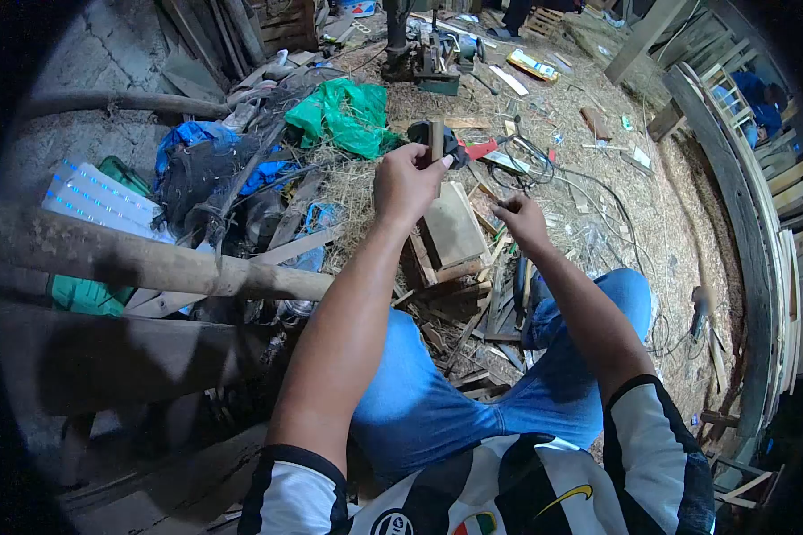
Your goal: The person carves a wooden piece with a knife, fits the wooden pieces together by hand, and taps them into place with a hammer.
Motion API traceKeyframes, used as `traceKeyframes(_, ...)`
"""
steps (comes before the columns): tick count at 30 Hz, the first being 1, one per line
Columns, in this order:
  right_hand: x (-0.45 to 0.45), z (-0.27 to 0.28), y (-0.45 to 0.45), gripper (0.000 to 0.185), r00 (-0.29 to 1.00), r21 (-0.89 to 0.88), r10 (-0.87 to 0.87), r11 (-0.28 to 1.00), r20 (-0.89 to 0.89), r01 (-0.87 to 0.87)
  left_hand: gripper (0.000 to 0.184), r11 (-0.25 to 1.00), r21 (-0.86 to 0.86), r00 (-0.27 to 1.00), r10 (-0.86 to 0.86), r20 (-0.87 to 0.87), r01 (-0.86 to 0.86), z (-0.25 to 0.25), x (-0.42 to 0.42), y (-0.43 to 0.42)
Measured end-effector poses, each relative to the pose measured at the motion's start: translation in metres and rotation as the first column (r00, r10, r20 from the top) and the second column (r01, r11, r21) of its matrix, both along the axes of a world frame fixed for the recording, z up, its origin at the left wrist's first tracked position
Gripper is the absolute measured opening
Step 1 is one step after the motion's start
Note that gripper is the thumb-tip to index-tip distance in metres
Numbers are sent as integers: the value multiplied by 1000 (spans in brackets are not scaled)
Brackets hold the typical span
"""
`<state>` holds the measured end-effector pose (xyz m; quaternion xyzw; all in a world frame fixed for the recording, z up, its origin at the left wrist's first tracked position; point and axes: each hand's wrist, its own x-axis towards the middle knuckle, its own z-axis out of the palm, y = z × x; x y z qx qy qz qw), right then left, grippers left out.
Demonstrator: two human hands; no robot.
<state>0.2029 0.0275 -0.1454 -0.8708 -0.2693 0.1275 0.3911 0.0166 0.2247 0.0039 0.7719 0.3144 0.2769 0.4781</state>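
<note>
Wood strip (pixel 436 147) is in the left hand (pixel 406 185), grasped between thumb and fingers and standing roughly upright, its top end above the fingertips. Around both hands spreads the floor (pixel 589 209), strewn with shavings and scraps. Well off to the right of the right hand (pixel 522 223) runs a long beam (pixel 730 178), with a person in blue (pixel 758 102) beyond it. To the left of the left hand lies a thick pole (pixel 152 254); nearer the body are the jeans (pixel 428 392), the knees bent on either side of broken wood. A machine (pixel 424 67) stands ahead of the left hand, farther off, and a green bag (pixel 343 116) lies ahead and to its left. Between the hands, just below the left one, is a flat-topped wood block (pixel 455 227). A tool (pixel 702 305) lies well to the right of the right hand, and a smaller red piece (pixel 482 149) sits ahead, between the two hands. The right hand is beside the block, fingers drawn together; whether it pinches something small, I cannot tell.
</note>
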Motion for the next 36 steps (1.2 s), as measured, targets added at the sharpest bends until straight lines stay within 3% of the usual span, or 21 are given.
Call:
traceKeyframes(4, -8, -6, -5, 54, 997, -140, -77, 987, -16, 74, 37, 999, 50, 998, -2, 55, -1, -2, -7, 2)
traceKeyframes(9, -7, -11, -5, 52, 993, -137, -115, 984, 18, 117, 37, 999, 49, 1000, -8, 5, 7, 0, -6, 4)
traceKeyframes(11, -11, -15, -3, 50, 988, -233, -147, 960, 48, 154, 36, 998, 61, 1000, -17, -2, 17, -11, -1, 6)
traceKeyframes(12, -22, 1, -4, 50, 991, -200, -118, 974, -67, 102, 35, 997, 71, 1000, -25, -8, 25, -16, 4, 7)
traceKeyframes(15, -5, -63, -11, 49, 989, -198, -148, 969, 9, 147, 34, 998, 47, 999, -31, -42, 33, -31, 16, 13)
traceKeyframes(16, -3, -63, -6, 46, 987, -279, -146, 953, -65, 123, 33, 998, 58, 999, -12, -38, 14, -27, 19, 12)
traceKeyframes(19, 9, -104, -2, 43, 986, -292, -168, 943, -4, 160, 36, 999, 8, 999, -34, -29, 34, -11, 24, 4)
traceKeyframes(23, 18, -154, 7, 43, 978, -233, -162, 964, -129, 128, 28, 993, -109, 998, -56, -19, 54, -3, 31, -1)
traceKeyframes(25, 8, -149, 14, 38, 985, -28, -165, 986, -54, 164, 24, 995, -32, 994, -97, 60, 99, -15, 37, 1)
traceKeyframes(27, 5, -132, 17, 33, 987, -6, -122, 993, -110, 122, 22, 995, -72, 997, -75, -7, 75, -13, 43, -2)
traceKeyframes(31, 8, -137, 15, 25, 976, 41, -55, 997, -209, 65, 21, 994, -90, 998, -61, 4, 61, -6, 55, -13)
traceKeyframes(32, 8, -140, 12, 23, 986, 87, -6, 996, -165, 21, 21, 993, -87, 994, -75, 74, 82, -16, 57, -8)
traceKeyframes(35, 16, -161, 10, 28, 995, 10, 77, 997, -70, -76, 21, 999, -25, 999, -39, 17, 40, -14, 54, -3)
traceKeyframes(36, 16, -146, 7, 34, 985, -15, 93, 995, -146, -96, 21, 997, -78, 999, -20, 30, 22, -12, 54, -3)
